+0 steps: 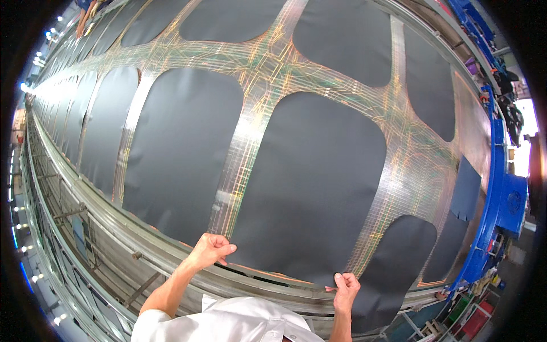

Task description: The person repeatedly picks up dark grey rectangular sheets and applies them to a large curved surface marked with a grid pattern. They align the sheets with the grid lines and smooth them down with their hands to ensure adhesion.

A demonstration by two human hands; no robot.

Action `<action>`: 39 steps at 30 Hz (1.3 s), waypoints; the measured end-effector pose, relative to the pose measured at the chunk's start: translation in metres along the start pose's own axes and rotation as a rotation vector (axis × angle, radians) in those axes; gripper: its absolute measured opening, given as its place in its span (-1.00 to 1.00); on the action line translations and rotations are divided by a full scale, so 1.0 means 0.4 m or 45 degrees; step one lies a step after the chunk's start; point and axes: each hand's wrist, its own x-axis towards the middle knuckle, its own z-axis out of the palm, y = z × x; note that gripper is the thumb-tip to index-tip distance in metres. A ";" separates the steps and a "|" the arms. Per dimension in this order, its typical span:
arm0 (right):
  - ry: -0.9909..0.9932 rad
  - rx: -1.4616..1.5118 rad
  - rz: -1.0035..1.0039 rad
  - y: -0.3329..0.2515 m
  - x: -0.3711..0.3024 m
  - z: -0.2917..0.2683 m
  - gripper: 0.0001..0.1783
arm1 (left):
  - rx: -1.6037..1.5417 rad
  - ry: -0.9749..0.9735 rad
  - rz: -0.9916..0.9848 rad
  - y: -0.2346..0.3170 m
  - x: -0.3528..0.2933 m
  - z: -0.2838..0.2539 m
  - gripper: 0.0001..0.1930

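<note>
A large dark grey sheet with rounded far corners (313,171) lies in front of me on a see-through table surface marked with many coloured lines. At its near left corner my left hand (212,251) is closed in a pinch on the edge. My right hand (346,286) pinches the near right corner between thumb and fingers. To the left lies a similar dark sheet (182,142). Just right of my right hand, a smaller dark piece with a rounded end (401,262) hangs over the table's near edge.
More dark sheets (347,40) lie in rows across the lined surface (268,68). A metal rail (114,214) runs along the near edge. A blue machine frame (497,165) borders the right end. At the far left another person's arm (82,23) reaches over the table.
</note>
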 end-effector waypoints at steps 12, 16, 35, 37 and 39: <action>-0.024 0.018 -0.007 0.005 0.005 -0.019 -0.83 | 0.030 0.021 -0.028 0.010 -0.001 0.010 -0.77; -0.019 0.000 -0.011 0.018 0.006 -0.025 -0.83 | 0.037 0.019 -0.043 -0.001 0.003 0.003 -0.78; -0.058 0.023 0.008 0.037 0.012 -0.043 -0.86 | 0.019 -0.006 -0.079 0.011 0.000 0.001 -0.79; -0.060 0.024 0.014 0.038 0.012 -0.044 -0.86 | 0.030 -0.002 -0.079 0.006 0.003 0.000 -0.79; -0.062 0.022 0.020 0.037 0.011 -0.044 -0.86 | 0.037 -0.003 -0.082 0.006 0.003 -0.001 -0.78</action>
